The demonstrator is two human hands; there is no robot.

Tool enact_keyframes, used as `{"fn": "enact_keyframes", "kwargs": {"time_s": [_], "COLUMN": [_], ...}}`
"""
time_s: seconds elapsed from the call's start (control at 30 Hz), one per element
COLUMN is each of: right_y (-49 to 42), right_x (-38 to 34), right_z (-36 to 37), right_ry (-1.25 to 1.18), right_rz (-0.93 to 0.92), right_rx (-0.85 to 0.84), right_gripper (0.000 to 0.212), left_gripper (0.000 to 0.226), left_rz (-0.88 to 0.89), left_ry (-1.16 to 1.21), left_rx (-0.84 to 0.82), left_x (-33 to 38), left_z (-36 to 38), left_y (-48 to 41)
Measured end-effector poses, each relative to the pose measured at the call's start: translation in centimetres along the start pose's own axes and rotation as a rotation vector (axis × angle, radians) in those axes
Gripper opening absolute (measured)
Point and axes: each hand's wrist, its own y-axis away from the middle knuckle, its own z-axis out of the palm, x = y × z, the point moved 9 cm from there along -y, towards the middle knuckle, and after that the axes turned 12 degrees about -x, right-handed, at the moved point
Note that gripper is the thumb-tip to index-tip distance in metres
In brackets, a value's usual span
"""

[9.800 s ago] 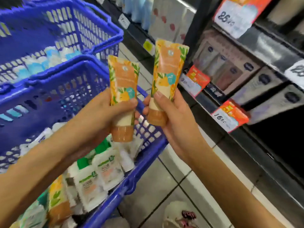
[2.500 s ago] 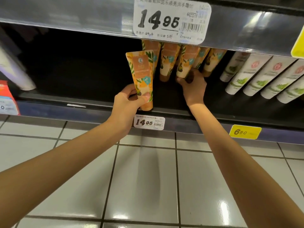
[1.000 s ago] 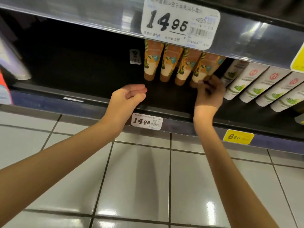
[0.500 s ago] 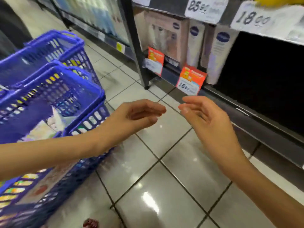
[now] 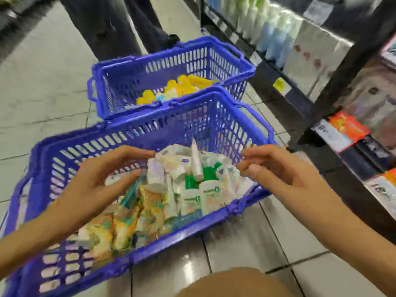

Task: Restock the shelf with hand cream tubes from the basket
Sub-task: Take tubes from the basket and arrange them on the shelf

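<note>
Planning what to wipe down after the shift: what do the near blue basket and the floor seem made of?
Near basket: likely rigid moulded plastic, satin blue, judging by its slotted lattice walls. Floor: probably glazed ceramic tile, glossy; a light reflection and dark grout lines show.

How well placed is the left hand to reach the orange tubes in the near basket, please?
Probably yes: the left hand hovers open over the near basket, and the orange tubes lie uncovered near its fingers.

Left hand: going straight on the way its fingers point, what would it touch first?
Likely the white tube in the near basket, just ahead of the left hand; depth is unclear.
</note>
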Motion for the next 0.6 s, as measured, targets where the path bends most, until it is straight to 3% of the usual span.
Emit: {"fn": "enact_keyframes", "kwargs": {"time_s": [0.1, 0.17, 0.23, 0.4, 0.5, 0.6], "right_y": [-4.0, -6.3, -7.9, -9.5, -10.3, -11.3], "right_x": [1.9, 3.8, 6.2, 11.9, 13.8, 15.0], "right_z": [4.0, 6.8, 10.0, 17.6, 19.7, 20.3], "right_ry": [0.056, 0.093, 0.132, 0.588, 0.582, 0.532], "right_rz": [0.091, 0.179, 0.295, 0.584, 0.724, 0.762], "right_rx": [-0.176, -0.264, -0.391, -0.810, -0.845, -0.801], "right_gripper": [0.017, 0.018, 0.013, 0.030, 0.023, 0.044], "left_gripper": [0.028, 0.014, 0.032, 0.029, 0.013, 0.023], "left_rz": [-0.146, -0.291, -0.404, -0.654, -0.859, -1.016], "left_ry": [-0.032, 0.033, 0.116, 0.202, 0.092, -0.062], "left_rx": [0.085, 0.133, 0.160, 0.201, 0.168, -0.020], "left_x": [-4.8, -8.0, -10.3, -13.2, -14.4, -15.2], "left_z": [-2.7, -2.7, -1.1, 1.3, 2.0, 3.4], "left_y": [2.8, 5.5, 7.9, 11.5, 13.6, 13.8]}}
